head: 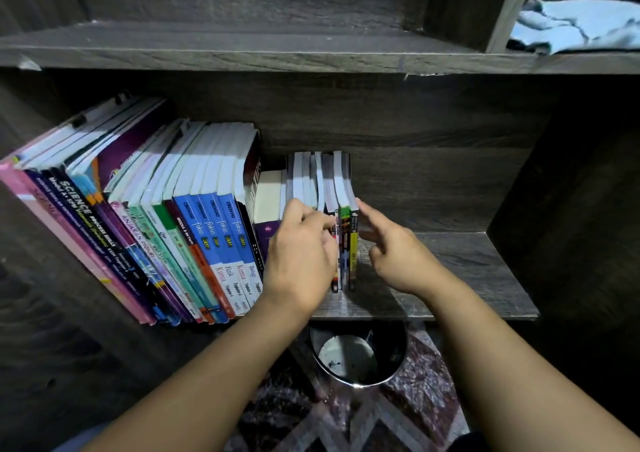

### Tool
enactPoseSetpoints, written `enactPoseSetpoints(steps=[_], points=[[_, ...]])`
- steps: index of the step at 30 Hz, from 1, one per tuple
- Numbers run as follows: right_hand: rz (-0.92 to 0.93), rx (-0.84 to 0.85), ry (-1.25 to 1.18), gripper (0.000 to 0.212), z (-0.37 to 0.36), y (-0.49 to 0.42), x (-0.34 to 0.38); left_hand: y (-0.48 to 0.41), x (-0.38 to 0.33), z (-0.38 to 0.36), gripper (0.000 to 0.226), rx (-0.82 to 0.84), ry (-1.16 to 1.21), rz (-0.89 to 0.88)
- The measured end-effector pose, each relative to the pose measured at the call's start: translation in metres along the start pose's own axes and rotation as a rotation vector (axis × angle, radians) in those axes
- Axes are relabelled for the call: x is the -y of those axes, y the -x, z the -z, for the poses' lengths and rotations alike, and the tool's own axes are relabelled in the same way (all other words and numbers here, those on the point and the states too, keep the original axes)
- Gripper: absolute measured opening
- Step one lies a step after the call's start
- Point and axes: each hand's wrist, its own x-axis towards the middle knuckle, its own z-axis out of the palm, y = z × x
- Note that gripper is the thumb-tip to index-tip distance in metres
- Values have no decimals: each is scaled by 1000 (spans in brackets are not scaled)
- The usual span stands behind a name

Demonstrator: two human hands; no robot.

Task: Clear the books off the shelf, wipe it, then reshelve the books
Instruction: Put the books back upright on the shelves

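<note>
Found upright in a tight group on the lower shelf (450,271), just right of the long row: small books (341,188), spines to the front, page edges up. Gripped along the left part of the group by the left hand (301,254), fingers curled down over the tops, thumb bent across the spines. Touched on the right side by the right hand (398,254), fingers loosely spread and mostly straight, index tip on the upper corner of the outermost yellow-spined book, pinching nothing. Packed into the left part of the same shelf: large books (194,230), leaning left, pink and purple spines at the far end, four blue spines nearest the small group. Showed plain wood grain to the right of the hands. Ran across above: upper shelf (242,50), with a crumpled pale blue cloth (575,26) lying in its right compartment. Sat on the floor below the shelf edge, between the forearms: round dark bin (398,344), on a patterned rug (415,403).
</note>
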Motion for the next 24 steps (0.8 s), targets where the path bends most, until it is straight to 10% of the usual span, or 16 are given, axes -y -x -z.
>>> enactPoseSetpoints(steps=[8, 24], points=[[106, -96, 26, 85, -9, -5, 20, 9, -17, 7, 102, 351, -244, 213], [233, -203, 587, 70, -64, -21, 64, 29, 9, 104, 92, 613, -496, 242]])
